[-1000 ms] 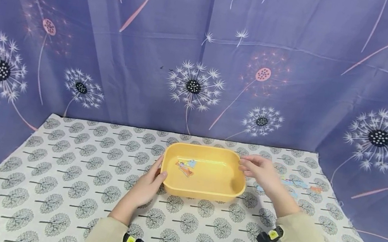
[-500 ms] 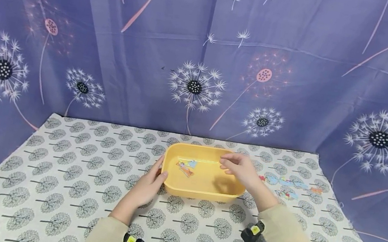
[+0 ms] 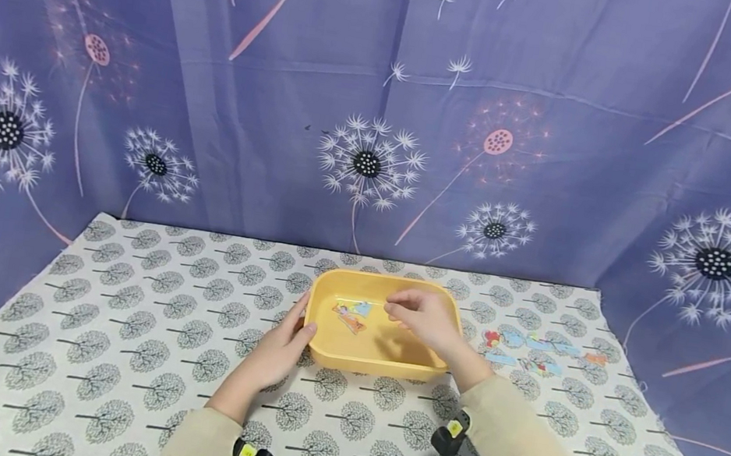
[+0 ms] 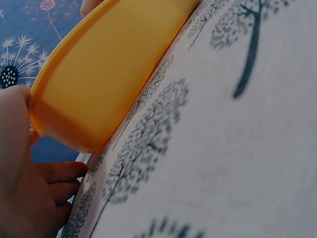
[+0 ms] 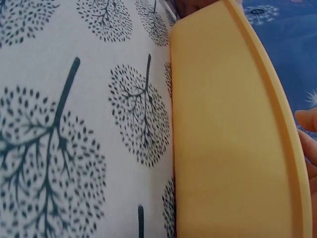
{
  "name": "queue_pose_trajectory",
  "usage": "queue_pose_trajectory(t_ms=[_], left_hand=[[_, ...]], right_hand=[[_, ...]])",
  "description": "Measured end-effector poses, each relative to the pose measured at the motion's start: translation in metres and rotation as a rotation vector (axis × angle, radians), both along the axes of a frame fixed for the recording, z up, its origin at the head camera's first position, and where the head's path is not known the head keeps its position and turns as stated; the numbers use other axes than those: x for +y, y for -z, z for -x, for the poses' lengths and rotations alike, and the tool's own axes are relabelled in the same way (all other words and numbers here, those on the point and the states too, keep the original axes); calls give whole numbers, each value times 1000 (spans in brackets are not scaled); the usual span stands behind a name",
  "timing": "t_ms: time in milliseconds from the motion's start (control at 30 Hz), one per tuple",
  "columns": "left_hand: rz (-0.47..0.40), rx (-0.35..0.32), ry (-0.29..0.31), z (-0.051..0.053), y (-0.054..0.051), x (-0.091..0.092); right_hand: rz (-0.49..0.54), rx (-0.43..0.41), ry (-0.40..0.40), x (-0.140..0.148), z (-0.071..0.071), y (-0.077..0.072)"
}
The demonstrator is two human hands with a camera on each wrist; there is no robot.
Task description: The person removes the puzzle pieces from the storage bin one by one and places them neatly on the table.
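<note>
A yellow plastic tub stands on the table with several small flat cartoon-printed pieces, orange and light blue, lying on its floor at the left. My left hand holds the tub's left end, thumb at the rim and fingers along the outer wall. Over the right half of the tub hovers my right hand, its fingers loosely bent and pointing left toward those pieces. Nothing shows between its fingers. In the right wrist view the tub's wall hides most of that hand.
Right of the tub, several more flat pieces lie on the cloth, among them a red one, a light blue one and an orange one. A tree-patterned cloth covers the table. A purple dandelion curtain hangs behind.
My right hand has moved left, from the tub's right rim to over its inside, uncovering pieces on the cloth. The left hand and the tub have stayed put.
</note>
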State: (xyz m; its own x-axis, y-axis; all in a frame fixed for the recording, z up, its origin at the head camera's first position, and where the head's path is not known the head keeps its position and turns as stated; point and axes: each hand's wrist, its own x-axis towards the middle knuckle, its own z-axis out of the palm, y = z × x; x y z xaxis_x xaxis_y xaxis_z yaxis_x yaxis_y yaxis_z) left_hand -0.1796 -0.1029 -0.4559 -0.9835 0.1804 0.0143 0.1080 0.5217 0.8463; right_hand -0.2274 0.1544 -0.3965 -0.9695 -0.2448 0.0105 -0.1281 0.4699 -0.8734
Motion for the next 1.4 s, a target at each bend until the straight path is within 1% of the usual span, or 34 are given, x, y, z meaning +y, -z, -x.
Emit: queue_pose_trajectory(t_ms=[33,67,167,200,400,633,800,867,933,1033,1167,1267,1333,1400], left_hand=[[1,-1,-1,0,0,0],[2,0,-2,0,0,0],[-2,-4,-4,0,1,0],[-2,-4,-4,0,1,0],[-2,-3,-4,1,1,0],[-7,-7,-2,1,1,-1],[-12,-6,4,1,0,-1],[-14,-6,5,1,1,-1],[-14,-6,6,1,1,0],[-13,-5,9,2,2,0],[-9,1,11,2,2,0],[-9,0,10,2,3,0],[-11,-2,10,2,3,-1],[-13,-3,10,1,2,-1]], right_hand=[[-9,-8,-5,-2,0,1],[-14,-13,-8,-3,3,6],[-22,-35,-27,-9,5,9],[-33,-36,-23,-11,6,10],[-112,6,-26,-24,7,12],[-147,34,-43,-39,10,15],[-179,56,-47,-45,14,20],[-203,44,-44,-47,15,22],[-235,38,-42,-48,15,24],[-312,59,-51,-50,16,26],[-452,109,-73,-51,16,31],[-535,124,-88,-52,16,32],[-569,137,-98,-53,16,33],[-572,134,-103,-53,16,32]])
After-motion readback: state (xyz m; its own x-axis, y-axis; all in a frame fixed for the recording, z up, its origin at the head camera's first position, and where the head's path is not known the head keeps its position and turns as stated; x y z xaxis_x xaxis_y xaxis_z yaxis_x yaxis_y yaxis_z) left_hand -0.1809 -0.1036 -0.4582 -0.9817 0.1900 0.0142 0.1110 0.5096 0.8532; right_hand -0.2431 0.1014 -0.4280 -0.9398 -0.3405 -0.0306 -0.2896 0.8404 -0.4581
